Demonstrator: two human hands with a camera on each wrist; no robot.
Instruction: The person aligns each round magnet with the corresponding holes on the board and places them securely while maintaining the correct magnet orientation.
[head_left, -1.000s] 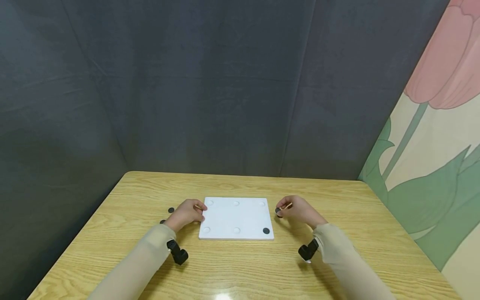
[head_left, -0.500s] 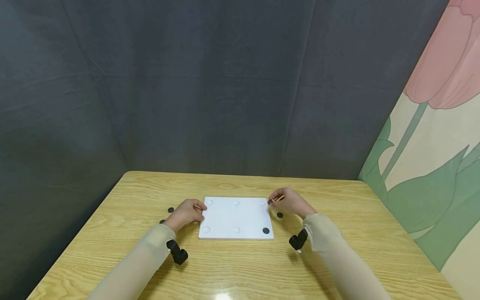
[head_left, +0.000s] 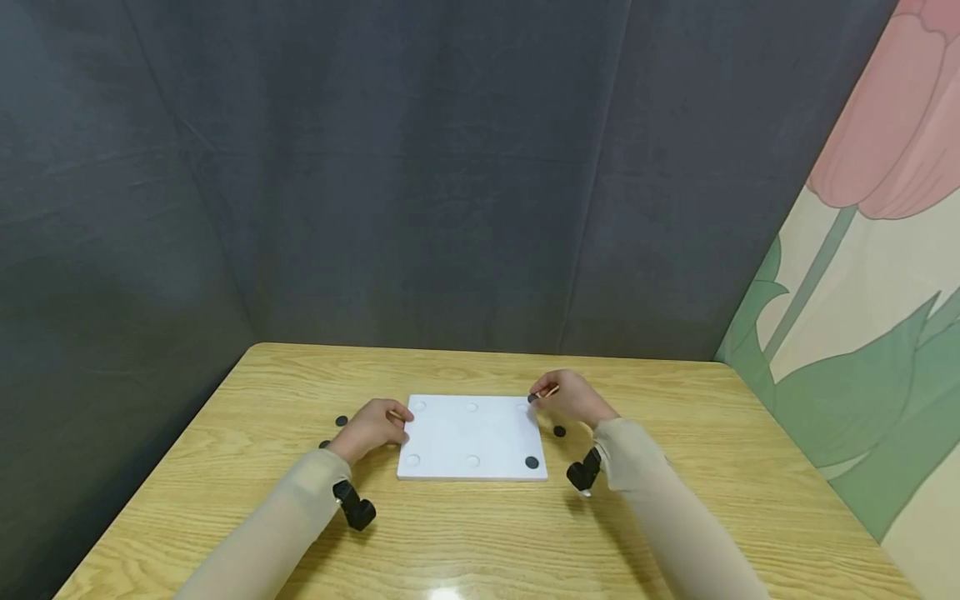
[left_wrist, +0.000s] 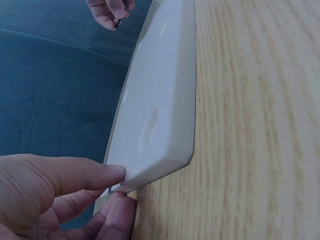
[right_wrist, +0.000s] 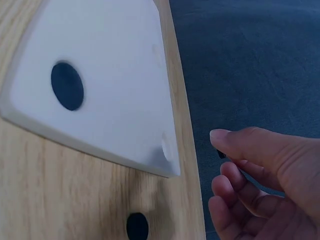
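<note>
Five black discs show in all: two at the left, one set in the board, one in the fingers and one at the right. At the left of the wooden table point(head_left: 465, 542), one disc point(head_left: 342, 421) lies flat, and nearer, a second disc point(head_left: 325, 444) lies beside the left wrist, partly hidden by it. Two wrist cameras are worn, one per arm; the left wrist camera point(head_left: 354, 506) hangs over the near side. The left hand point(head_left: 372, 428) grips the left edge of the one white board point(head_left: 465, 433), thumb on its rim and the other fingers curled beside it. The board lies mid-table with six round recesses point(head_left: 472, 407), three far and three near. A third disc point(head_left: 532, 462) fills the near right one; the other five are bare. The right hand point(head_left: 568, 396) pinches a fourth disc point(head_left: 532, 398) between thumb and finger, raised at the board's far right corner. A fifth disc point(head_left: 559, 432) lies on the table just right of the board.

A second ago, the right hand was nearer and further right, low by that fifth disc; now it has moved left and farther. The left hand and board have stayed put.
</note>
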